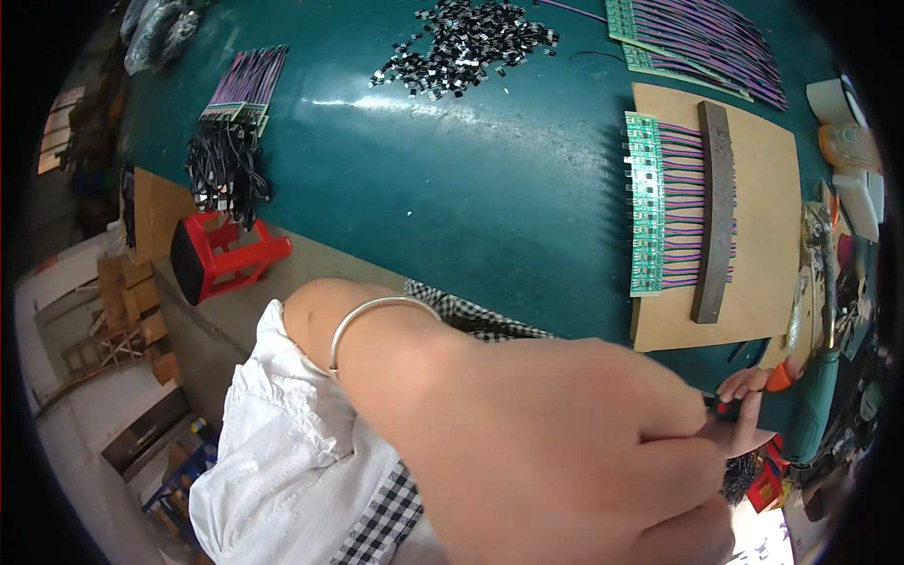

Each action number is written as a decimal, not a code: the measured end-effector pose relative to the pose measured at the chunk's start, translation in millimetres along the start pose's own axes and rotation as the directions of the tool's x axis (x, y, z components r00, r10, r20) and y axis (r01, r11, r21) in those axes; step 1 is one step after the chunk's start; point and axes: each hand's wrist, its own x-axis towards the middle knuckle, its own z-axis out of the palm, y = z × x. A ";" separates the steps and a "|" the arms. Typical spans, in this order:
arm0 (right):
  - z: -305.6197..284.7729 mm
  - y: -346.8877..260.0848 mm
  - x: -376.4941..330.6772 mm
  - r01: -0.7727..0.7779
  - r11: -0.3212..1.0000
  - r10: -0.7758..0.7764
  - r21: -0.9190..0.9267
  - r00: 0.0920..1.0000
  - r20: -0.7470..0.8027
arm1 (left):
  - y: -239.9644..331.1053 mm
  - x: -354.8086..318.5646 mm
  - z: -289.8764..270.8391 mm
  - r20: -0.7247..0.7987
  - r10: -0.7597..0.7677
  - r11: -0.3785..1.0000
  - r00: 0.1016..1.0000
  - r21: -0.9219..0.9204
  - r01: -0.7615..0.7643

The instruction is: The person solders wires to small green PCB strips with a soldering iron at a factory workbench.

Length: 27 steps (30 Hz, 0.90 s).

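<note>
My left hand (574, 443) fills the lower middle of the view, a silver bangle on its wrist. Its fingers are curled, and whatever they hold is hidden behind the hand. Partly covered by it, my right hand (744, 405) appears at the lower right with bent fingers and an orange finger cover (780, 378). A small dark and red thing by its fingertips is too hidden to name. Close beside the right hand is a soldering iron (812, 410) with a green handle. Beyond both hands, a row of green circuit boards (645, 207) with wires lies on a brown board (763, 217).
A dark metal bar (713, 217) lies across the wires. On the green table (424, 188) are a pile of small black connectors (471, 47), wired boards (697, 47) at the far right and a cable bundle (226, 160) at the left. A red stool (226, 254) stands beyond the table edge.
</note>
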 end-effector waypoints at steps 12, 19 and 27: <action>12.1 1.5 -13.8 -0.052 0.997 0.048 0.049 0.995 0.085 | -49.7 5.1 -37.1 -0.073 -0.340 0.896 0.938 0.279 0.346; 19.1 -1.0 -16.9 -0.113 0.989 0.103 0.099 0.990 0.100 | -166.6 -50.5 -26.1 -0.215 -0.572 0.624 0.792 0.512 0.590; 17.7 -2.1 -20.0 -0.178 0.980 0.171 0.086 0.982 0.082 | -172.0 -45.2 -15.9 -0.192 -0.507 0.642 0.840 0.567 0.517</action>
